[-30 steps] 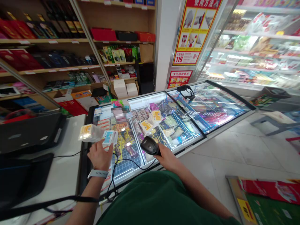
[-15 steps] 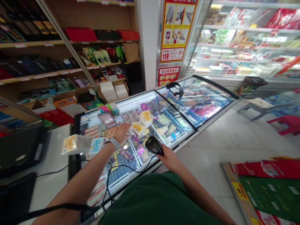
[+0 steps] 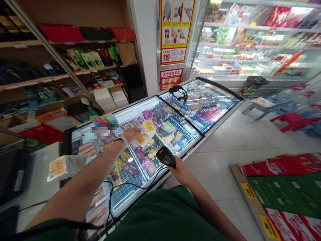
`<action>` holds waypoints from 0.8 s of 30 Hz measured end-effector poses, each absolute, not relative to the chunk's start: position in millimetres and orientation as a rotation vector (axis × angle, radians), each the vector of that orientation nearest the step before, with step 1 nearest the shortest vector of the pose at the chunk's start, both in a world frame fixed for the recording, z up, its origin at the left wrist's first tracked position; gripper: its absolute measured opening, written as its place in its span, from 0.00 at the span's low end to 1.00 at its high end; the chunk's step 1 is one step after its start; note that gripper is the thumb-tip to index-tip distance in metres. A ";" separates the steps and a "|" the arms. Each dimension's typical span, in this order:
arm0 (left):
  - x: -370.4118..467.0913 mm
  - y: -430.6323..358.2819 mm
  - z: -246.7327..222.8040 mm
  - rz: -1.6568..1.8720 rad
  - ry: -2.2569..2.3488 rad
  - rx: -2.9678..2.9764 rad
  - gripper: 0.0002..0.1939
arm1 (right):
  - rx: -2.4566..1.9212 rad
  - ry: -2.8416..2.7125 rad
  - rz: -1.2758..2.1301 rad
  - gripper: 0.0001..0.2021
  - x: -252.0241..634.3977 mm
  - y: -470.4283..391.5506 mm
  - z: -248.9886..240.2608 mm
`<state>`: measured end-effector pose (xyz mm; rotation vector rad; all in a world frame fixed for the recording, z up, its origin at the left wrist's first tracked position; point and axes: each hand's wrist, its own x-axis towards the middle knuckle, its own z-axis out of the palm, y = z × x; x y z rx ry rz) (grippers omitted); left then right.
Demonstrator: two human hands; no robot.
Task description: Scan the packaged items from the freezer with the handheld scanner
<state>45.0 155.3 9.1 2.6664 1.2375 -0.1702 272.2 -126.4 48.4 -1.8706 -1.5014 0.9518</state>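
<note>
My left hand (image 3: pixel 130 135), a pale band on its wrist, reaches palm down over the glass freezer top. Its fingers are stretched out beside two clear packs with orange labels: the nearer pack (image 3: pixel 140 140) by the fingertips and the farther pack (image 3: pixel 148 127) just beyond. Whether the fingers touch a pack I cannot tell. My right hand (image 3: pixel 179 170) grips a black barcode scanner (image 3: pixel 165 156) by its handle, its head above the front edge of the freezer. A black cable (image 3: pixel 135 186) trails from it leftward across the glass.
The chest freezer (image 3: pixel 200 138) shows baskets of wrapped goods under glass. A black strap-like object (image 3: pixel 179 92) lies farther along it. Another orange-labelled pack (image 3: pixel 57 167) rests at left. A red stool (image 3: pixel 288 121) and a display stand (image 3: pixel 250 190) are at right.
My left hand has moved forward, closer to the orange-labelled packs. The view has swung to the right. My right hand keeps hold of the barcode scanner in about the same place.
</note>
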 end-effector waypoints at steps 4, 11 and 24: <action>31.8 153.2 9.2 -0.185 1.274 2.637 0.19 | -1.897 -1.503 0.976 0.14 272.1 -122.3 48.9; -5.4 123.8 4.8 -0.084 1.406 2.538 0.27 | -1.883 -1.591 0.980 0.13 266.9 -112.4 56.9; -47.0 -4.9 -15.9 0.530 1.920 2.182 0.27 | -1.740 -1.795 1.055 0.13 241.5 -95.6 72.4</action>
